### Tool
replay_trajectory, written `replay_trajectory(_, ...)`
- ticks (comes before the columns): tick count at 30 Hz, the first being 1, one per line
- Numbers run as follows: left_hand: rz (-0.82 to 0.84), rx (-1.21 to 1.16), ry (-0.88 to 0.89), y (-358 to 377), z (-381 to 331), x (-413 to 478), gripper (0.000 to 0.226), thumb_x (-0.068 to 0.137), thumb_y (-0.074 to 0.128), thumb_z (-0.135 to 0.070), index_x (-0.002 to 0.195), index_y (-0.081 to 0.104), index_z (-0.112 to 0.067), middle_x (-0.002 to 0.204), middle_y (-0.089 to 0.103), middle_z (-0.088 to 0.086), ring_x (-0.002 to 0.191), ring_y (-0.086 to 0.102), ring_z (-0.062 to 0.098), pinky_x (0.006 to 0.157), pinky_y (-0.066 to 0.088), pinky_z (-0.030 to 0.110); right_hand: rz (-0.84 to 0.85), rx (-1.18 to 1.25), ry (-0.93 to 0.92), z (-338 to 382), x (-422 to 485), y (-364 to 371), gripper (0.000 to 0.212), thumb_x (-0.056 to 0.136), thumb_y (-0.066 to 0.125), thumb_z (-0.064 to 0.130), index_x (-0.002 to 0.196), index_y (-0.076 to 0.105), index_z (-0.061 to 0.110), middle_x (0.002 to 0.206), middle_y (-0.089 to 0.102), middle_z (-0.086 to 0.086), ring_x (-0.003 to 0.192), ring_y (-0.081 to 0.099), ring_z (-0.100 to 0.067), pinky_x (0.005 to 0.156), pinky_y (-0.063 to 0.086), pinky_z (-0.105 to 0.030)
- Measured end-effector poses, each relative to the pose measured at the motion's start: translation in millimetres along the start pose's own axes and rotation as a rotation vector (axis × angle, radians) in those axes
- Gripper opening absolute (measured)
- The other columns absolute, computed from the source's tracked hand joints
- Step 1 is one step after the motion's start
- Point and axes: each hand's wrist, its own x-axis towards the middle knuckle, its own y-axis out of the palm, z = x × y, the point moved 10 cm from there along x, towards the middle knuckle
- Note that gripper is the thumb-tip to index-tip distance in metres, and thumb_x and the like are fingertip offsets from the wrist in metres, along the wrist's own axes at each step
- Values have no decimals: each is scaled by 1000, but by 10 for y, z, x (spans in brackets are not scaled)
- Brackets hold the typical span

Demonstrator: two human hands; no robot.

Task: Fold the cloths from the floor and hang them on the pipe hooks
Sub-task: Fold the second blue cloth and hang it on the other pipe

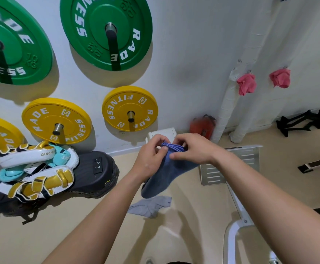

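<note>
A blue cloth (166,174), folded into layers, hangs down left of the white wrapped pipe (229,103), its top edge pinched by the left hand (151,157) and right hand (193,149). A crumpled grey cloth (149,206) lies on the floor, further left of the pipe. Two bunched pink cloths hang from hooks, one (246,84) against the pipe and one (280,78) to its right.

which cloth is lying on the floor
The grey cloth; the blue cloth is pinched by both hands, the two pink cloths hang by the pipe.

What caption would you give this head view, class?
The left hand and right hand pinch a blue cloth; a grey cloth lies on the floor; two pink cloths hang.
</note>
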Motion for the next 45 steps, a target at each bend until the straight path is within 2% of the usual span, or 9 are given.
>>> replay_trajectory(6,-38,-251,-110,-54,146,-31,31,91,70,-15,116,54,-25,101,69,-5,87,67,2,73,55,22,-113,3,-104,298,70,-177,11,98,55,29,87,56,28,80,60,9,80,56,-16,66,36,-30)
replay_trajectory(8,28,-154,-177,29,294,-48,44,82,79,-22,117,55,-31,104,69,-12,92,67,2,76,57,25,-165,47,-122,383,96,-312,10,98,53,24,90,57,28,84,64,5,82,58,-18,68,39,-31)
replay_trajectory(17,202,-125,-439,445,923,-281,24,79,82,-26,95,74,-10,92,78,1,86,74,18,81,60,40,-344,-135,-87,234,134,-1011,9,99,51,33,97,59,29,92,65,5,91,60,-26,82,51,-43)
replay_trajectory(22,267,-114,-433,492,1087,-353,29,75,83,-28,94,73,-9,92,77,8,85,72,19,83,56,40,-447,-192,71,-251,38,-1358,10,100,50,34,100,58,28,102,69,-4,96,60,-32,80,50,-44)
replay_trajectory(27,55,-263,-427,40,1189,-196,48,65,85,-36,103,72,-10,102,76,12,103,69,33,90,55,46,-542,-137,226,-816,-180,-1441,16,102,46,31,89,46,22,84,59,-6,85,57,-37,69,43,-42)
replay_trajectory(32,-158,-539,-442,-243,1036,3,25,95,64,-17,119,65,-11,111,75,8,101,72,24,86,58,40,-580,-35,359,-1196,-395,-1116,19,105,36,34,93,38,19,92,63,-24,79,52,-39,73,46,-47)
replay_trajectory(36,-347,-184,-457,-393,1019,73,23,100,54,-36,109,59,-16,102,69,2,98,66,24,83,55,46,-608,44,436,-1354,-493,-821,18,105,36,33,93,36,19,96,62,-26,82,52,-40,72,44,-45)
replay_trajectory(39,-406,95,-398,-381,885,101,18,100,53,-34,103,53,-17,93,62,0,89,60,25,72,42,35,-666,70,471,-1424,-574,-688,17,104,40,28,95,42,14,99,62,-24,87,53,-39,70,37,-41)
replay_trajectory(45,-325,150,-405,25,798,77,17,98,55,-33,96,54,-16,85,61,-2,80,57,20,63,38,30,-666,179,483,-1412,-668,-275,22,100,52,26,84,48,10,83,58,-8,79,52,-31,66,32,-35)
